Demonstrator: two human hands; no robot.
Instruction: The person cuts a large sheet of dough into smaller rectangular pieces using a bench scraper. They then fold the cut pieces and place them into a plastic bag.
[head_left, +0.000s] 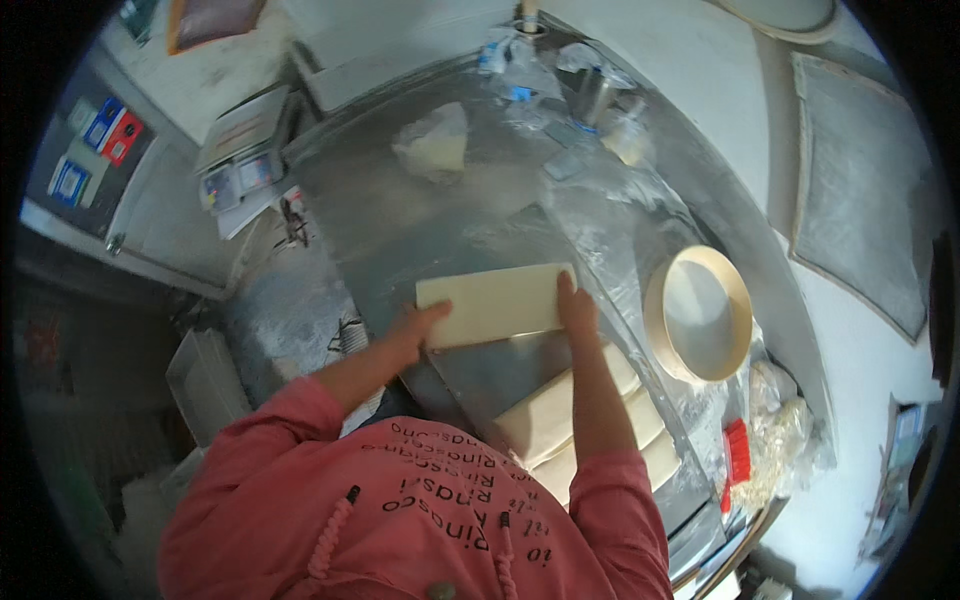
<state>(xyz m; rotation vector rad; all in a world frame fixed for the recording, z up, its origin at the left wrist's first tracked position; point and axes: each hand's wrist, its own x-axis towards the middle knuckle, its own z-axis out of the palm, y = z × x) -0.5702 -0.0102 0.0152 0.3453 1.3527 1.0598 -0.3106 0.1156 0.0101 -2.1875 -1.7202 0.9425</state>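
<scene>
A pale yellow rectangular slab (495, 307), which looks like dough, is between my two hands over the grey metal worktop (405, 232). My left hand (424, 328) grips its left end, thumb on top. At the right end, my right hand (578, 304) has its thumb on the upper face; the fingers beneath are hidden. Several long cream-coloured dough pieces (540, 416) lie side by side on the worktop nearer to me, partly covered by my right forearm. I cannot tell whether the slab rests on the surface.
A round wooden-rimmed sieve (656, 330) leans on the right side, with a red brush (738, 450) and a plastic bag (784, 431) nearby. Further back are a bag with pale contents (435, 146) and a metal container (594, 97). A scale (244, 146) stands at left.
</scene>
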